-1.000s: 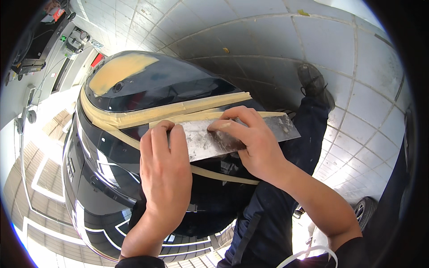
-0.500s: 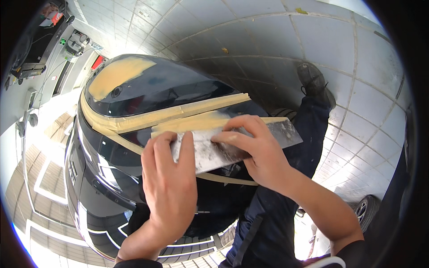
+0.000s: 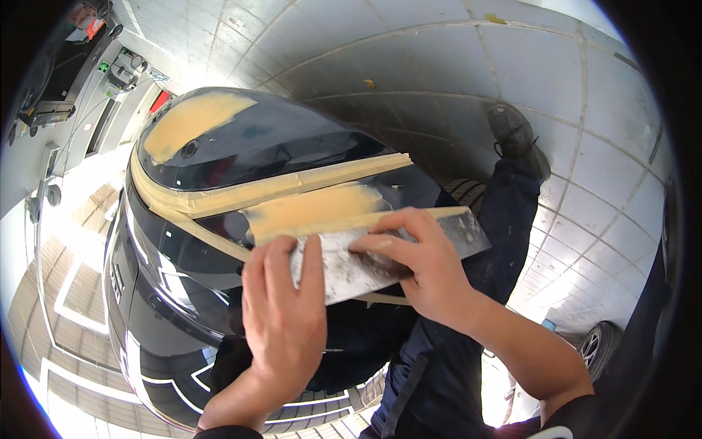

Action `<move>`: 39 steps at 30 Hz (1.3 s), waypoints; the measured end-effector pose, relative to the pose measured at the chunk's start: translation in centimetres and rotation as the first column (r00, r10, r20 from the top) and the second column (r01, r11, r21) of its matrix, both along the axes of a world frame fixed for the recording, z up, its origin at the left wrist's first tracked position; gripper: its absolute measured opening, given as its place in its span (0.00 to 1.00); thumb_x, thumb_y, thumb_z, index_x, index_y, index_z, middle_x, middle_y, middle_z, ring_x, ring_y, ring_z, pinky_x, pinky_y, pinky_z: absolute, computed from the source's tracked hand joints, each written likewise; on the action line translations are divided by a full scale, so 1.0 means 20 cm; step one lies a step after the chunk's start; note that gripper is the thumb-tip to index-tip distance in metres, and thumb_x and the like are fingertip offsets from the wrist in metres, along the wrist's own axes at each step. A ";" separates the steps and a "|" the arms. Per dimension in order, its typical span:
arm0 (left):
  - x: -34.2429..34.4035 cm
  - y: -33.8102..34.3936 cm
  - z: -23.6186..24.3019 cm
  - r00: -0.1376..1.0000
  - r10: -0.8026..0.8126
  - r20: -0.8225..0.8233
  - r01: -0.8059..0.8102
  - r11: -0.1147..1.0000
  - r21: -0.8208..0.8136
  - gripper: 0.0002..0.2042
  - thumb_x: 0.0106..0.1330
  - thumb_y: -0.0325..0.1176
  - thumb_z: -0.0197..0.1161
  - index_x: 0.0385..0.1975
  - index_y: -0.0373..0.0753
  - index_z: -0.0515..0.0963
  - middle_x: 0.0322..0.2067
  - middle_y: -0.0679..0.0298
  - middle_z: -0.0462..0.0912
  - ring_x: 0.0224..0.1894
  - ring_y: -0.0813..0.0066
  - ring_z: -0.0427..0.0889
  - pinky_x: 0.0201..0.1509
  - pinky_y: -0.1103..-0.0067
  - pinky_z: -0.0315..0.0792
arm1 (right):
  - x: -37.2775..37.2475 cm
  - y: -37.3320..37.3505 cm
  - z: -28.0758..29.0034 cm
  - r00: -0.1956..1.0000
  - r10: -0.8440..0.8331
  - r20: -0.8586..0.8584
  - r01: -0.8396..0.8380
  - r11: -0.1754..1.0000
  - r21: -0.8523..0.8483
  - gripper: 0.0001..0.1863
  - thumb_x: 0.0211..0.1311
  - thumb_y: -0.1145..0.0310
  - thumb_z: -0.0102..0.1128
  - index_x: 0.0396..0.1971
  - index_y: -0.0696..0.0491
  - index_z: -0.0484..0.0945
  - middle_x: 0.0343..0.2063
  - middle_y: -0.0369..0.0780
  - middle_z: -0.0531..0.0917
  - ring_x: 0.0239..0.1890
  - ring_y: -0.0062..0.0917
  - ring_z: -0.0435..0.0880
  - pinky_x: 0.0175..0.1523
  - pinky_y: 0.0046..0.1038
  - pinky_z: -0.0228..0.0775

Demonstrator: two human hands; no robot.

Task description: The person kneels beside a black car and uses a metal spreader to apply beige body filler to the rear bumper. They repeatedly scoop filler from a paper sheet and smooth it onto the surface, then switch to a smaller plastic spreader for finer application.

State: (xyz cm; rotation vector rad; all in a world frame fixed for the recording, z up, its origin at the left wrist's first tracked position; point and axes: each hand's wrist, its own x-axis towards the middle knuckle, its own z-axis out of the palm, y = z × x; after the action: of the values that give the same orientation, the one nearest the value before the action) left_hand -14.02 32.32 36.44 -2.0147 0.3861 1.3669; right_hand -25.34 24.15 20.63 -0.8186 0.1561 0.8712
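Observation:
Both my hands grip a wide, flat metal putty spreader (image 3: 340, 267), smeared grey on its face. My left hand (image 3: 285, 314) has its fingers on the left end. My right hand (image 3: 435, 271) pinches it right of the middle, with the right end sticking out past the fingers. Along the spreader's far edge runs a band of yellow putty. Just beyond lies a smooth yellow putty patch (image 3: 314, 208) on the dark car body (image 3: 219, 245). Strips of masking tape (image 3: 292, 181) border the patch on its far side.
Farther up the body is a second yellow patch (image 3: 197, 121) beside a small round hole (image 3: 190, 149). A car tyre (image 3: 465, 193) shows near my leg (image 3: 504, 208) and shoe (image 3: 510, 128). Grey tiles (image 3: 556, 88) cover the floor; another wheel (image 3: 599, 347) stands at right.
Both hands have drawn the spreader toward me, down the panel. More of the yellow putty patch now shows beyond its far edge.

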 end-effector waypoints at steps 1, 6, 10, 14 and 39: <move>-0.01 -0.03 0.01 1.000 -0.018 -0.014 0.018 1.000 0.009 0.21 0.55 0.22 0.66 0.52 0.32 0.82 0.51 0.52 0.76 0.54 0.50 0.77 0.57 0.68 0.78 | -0.01 -0.02 0.01 1.000 0.022 -0.023 -0.021 1.000 0.014 0.36 0.41 0.93 0.61 0.51 0.44 0.87 0.50 0.39 0.80 0.53 0.41 0.78 0.59 0.38 0.72; 0.03 -0.04 0.00 0.998 0.064 0.007 -0.064 0.997 0.031 0.22 0.54 0.21 0.66 0.52 0.31 0.82 0.49 0.52 0.76 0.53 0.52 0.78 0.54 0.68 0.78 | -0.02 -0.03 -0.03 0.997 -0.067 0.029 0.067 0.998 -0.004 0.36 0.42 0.93 0.61 0.51 0.42 0.87 0.51 0.38 0.80 0.54 0.41 0.78 0.60 0.40 0.73; 0.08 0.04 -0.05 0.998 0.046 0.040 -0.046 0.999 0.002 0.23 0.55 0.17 0.65 0.54 0.29 0.80 0.50 0.51 0.76 0.54 0.51 0.77 0.56 0.66 0.77 | 0.03 0.05 -0.06 0.998 -0.044 0.044 0.044 0.999 -0.019 0.35 0.42 0.93 0.60 0.51 0.44 0.87 0.51 0.38 0.80 0.56 0.40 0.77 0.60 0.39 0.72; 0.09 0.06 -0.06 0.997 0.046 0.070 -0.046 0.999 0.000 0.23 0.55 0.17 0.64 0.54 0.30 0.79 0.51 0.51 0.76 0.55 0.51 0.76 0.56 0.66 0.77 | 0.07 0.09 -0.06 0.996 -0.062 0.071 0.064 0.997 -0.032 0.36 0.41 0.95 0.57 0.50 0.46 0.87 0.52 0.38 0.79 0.55 0.39 0.77 0.60 0.35 0.72; 0.13 0.06 -0.07 0.999 0.041 0.010 -0.041 0.999 -0.008 0.23 0.55 0.16 0.64 0.55 0.28 0.79 0.52 0.49 0.76 0.55 0.51 0.76 0.58 0.65 0.76 | 0.07 0.08 -0.07 0.993 -0.085 0.085 0.089 0.995 -0.041 0.39 0.41 0.95 0.56 0.53 0.44 0.87 0.54 0.40 0.77 0.56 0.41 0.76 0.63 0.37 0.70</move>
State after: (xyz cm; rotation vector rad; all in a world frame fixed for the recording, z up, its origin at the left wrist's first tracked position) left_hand -11.51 33.47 34.97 -2.0455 0.3487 1.3815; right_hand -23.91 25.76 19.19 -0.8822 0.1377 0.7522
